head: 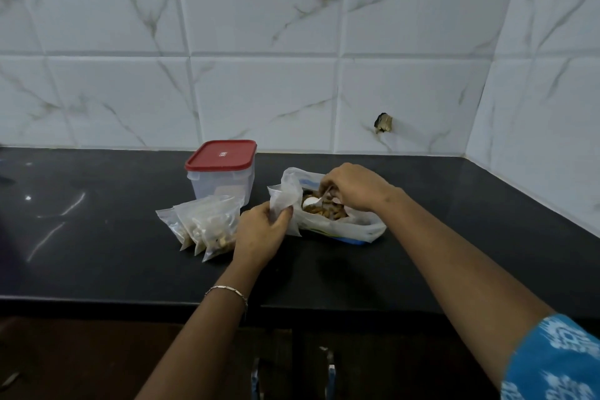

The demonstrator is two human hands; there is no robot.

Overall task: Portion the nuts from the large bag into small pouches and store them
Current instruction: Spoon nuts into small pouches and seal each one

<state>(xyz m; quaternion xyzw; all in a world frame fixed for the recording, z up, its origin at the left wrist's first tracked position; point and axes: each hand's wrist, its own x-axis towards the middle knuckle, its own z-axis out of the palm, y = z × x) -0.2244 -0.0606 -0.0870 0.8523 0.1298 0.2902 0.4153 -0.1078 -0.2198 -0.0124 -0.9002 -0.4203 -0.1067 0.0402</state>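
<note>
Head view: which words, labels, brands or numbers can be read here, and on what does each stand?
No text is readable.
Red lid: a small pale label at its centre, too small to read.
Large bag: blue print along its near edge, blurred, no letters legible.
Filled pouches and the empty pouch gripped by the left hand: no print visible.
White spoon held by the right hand: no marking visible.
</note>
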